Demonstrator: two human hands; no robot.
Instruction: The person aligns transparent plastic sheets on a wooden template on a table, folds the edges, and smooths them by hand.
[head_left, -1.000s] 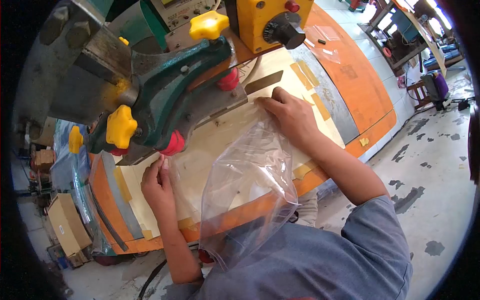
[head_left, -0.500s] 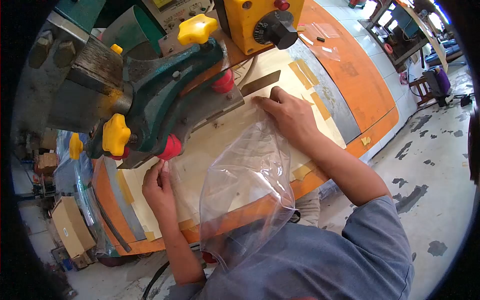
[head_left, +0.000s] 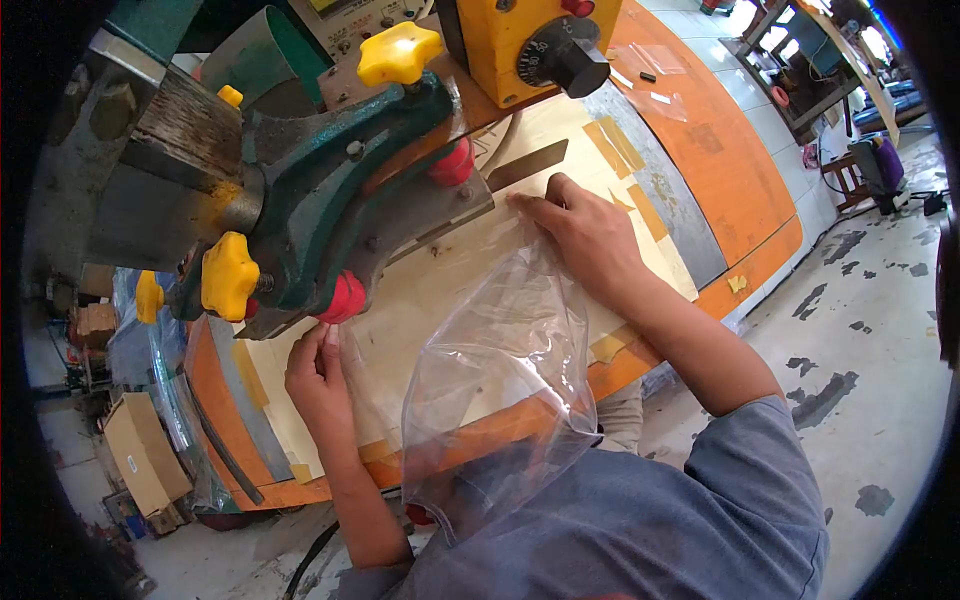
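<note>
A clear plastic sheet, folded like a bag, drapes from the pale work board over the table's front edge towards my lap. My right hand pinches its upper right edge, close to the end of a thin metal bar. On the left, my left hand is closed at the sheet's other edge, thumb and forefinger together just under a red knob. Above the board stands the press head of a sealing machine, dark green with yellow star knobs; its plate covers the sheet's far edge.
A yellow control box with a black dial hangs over the board. Small scraps and a plastic piece lie on the orange table. Tape strips edge the board. A cardboard box is at lower left.
The view has shifted very slightly. Both hands keep their places on the plastic sheet, and the press head looks the same.
</note>
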